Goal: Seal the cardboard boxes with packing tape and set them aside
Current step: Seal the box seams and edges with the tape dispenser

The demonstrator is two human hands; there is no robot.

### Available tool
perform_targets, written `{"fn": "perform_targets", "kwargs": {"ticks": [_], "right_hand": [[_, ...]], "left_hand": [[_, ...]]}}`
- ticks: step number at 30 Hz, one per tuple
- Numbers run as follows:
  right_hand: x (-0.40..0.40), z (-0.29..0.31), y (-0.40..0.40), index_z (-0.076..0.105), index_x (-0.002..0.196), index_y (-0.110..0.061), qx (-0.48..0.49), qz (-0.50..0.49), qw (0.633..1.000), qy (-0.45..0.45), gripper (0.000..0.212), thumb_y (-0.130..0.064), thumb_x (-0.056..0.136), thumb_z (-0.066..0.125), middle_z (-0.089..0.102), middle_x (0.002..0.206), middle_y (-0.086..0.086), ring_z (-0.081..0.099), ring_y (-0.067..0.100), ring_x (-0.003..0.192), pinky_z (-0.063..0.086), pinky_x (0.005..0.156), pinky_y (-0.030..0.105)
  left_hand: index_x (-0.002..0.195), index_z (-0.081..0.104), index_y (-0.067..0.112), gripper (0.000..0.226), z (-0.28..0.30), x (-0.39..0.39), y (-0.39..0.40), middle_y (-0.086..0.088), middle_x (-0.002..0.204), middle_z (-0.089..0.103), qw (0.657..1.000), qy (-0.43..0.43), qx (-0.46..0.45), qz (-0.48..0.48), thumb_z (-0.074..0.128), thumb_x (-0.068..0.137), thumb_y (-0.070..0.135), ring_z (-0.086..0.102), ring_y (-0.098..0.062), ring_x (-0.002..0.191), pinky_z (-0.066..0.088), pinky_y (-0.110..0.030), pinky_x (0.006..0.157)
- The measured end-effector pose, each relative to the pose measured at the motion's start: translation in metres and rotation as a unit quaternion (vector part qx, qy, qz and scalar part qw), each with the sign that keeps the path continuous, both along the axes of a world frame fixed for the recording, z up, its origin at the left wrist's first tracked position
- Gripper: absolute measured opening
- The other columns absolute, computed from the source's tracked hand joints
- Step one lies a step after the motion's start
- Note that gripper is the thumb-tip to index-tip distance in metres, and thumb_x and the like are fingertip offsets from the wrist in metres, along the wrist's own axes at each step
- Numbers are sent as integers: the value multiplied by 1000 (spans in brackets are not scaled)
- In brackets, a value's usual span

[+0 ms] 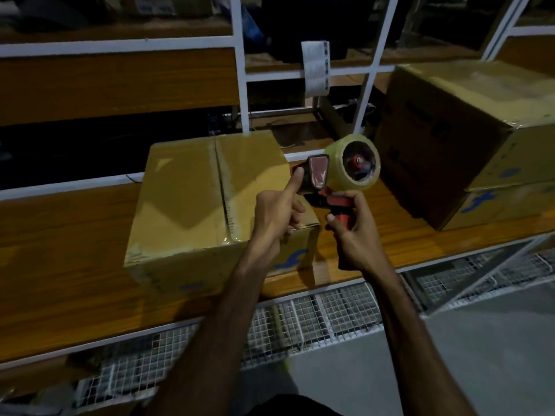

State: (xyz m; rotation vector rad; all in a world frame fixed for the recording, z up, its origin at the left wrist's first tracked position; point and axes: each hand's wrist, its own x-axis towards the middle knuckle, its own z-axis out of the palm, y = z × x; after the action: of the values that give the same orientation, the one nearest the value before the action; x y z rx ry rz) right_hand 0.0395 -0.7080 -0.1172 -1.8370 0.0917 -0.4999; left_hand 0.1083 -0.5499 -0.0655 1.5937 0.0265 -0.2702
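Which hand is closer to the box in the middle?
Left. The left hand hangs over the right edge of the box, its finger touching the tape gun. The right hand holds the gun's handle, off to the box's right.

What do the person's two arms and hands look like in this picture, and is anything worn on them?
Both forearms are bare up to the bottom edge of the picture; no sleeve shows. The left hand and the right hand are bare too: no gloves, and no ring, watch or wristband can be seen. The fingernails are short. The dim light hides finer marks.
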Motion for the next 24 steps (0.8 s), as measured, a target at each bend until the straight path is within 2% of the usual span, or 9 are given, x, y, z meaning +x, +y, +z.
{"fn": "perform_targets", "kwargs": {"ticks": [3, 6, 9, 13, 15, 17, 20, 22, 24], "right_hand": [[3, 5, 27, 52, 131, -21, 6, -2, 1000, -5, 36, -4, 102, 65, 63, 127, -11, 63, 12, 114, 55, 93, 36], [6, 9, 51, 52, 131, -21, 9, -2, 1000, -25, 35, -7, 103, 66, 63, 129, -3, 64, 17, 114, 55, 89, 34], [12, 14, 75, 51, 130, -24, 17, -3, 999, -34, 33, -9, 104, 66, 64, 129, 0, 66, 24, 113, 54, 85, 31], [20, 19, 107, 50, 131, -23, 24, -5, 998, -50, 33, -8, 105, 64, 63, 128, -3, 68, 28, 104, 56, 83, 35], [23, 20, 121, 49, 131, -23, 17, -2, 998, -61, 33, -9, 106, 64, 63, 128, 0, 69, 24, 98, 55, 79, 32], [24, 20, 133, 48, 132, -26, 9, 1, 998, -69, 34, -10, 106, 64, 63, 131, 5, 69, 26, 101, 55, 79, 33], [25, 19, 150, 48, 134, -23, -4, -4, 998, -69, 36, -9, 105, 63, 61, 133, 3, 67, 30, 111, 60, 86, 42], [26, 19, 161, 49, 135, -20, -12, -4, 997, -82, 36, -8, 104, 64, 59, 135, 4, 65, 33, 116, 59, 94, 49], [25, 20, 173, 50, 134, -20, -22, 5, 995, -99, 36, -6, 104, 64, 58, 135, 4, 63, 34, 120, 57, 99, 53]], "left_hand": [[76, 71, 3, 66, -1, -6, 27, -7, 59, 62, 998, 15, -57, -25, 66, 92, 67, 58, -21, 56, 40, -29, 49], [80, 69, 5, 51, -6, -10, 60, -4, 62, 58, 990, 24, -129, -57, 66, 97, 53, 56, -18, 56, 37, -29, 51], [90, 72, 7, 41, -9, -13, 92, -2, 73, 62, 974, 47, -201, -98, 66, 97, 47, 59, -16, 63, 40, -25, 53], [105, 74, 9, 25, -10, -16, 128, -3, 90, 69, 944, 98, -286, -134, 67, 94, 29, 63, -15, 74, 45, -25, 57], [112, 73, 8, 22, -10, -17, 145, -5, 97, 68, 930, 114, -318, -148, 64, 94, 18, 63, -17, 78, 45, -27, 60], [115, 71, 7, 28, -8, -18, 160, -7, 100, 68, 913, 132, -352, -162, 59, 91, 12, 63, -20, 80, 44, -29, 63], [114, 71, 4, 37, -2, -20, 182, -13, 107, 69, 890, 156, -392, -171, 55, 87, 23, 63, -26, 84, 44, -34, 64], [106, 72, 7, 35, 3, -21, 195, -11, 109, 70, 894, 163, -388, -158, 62, 90, 37, 64, -25, 86, 46, -33, 63], [93, 70, 12, 30, 5, -22, 205, -6, 102, 72, 906, 171, -365, -125, 71, 89, 42, 65, -21, 81, 47, -29, 60]]}}
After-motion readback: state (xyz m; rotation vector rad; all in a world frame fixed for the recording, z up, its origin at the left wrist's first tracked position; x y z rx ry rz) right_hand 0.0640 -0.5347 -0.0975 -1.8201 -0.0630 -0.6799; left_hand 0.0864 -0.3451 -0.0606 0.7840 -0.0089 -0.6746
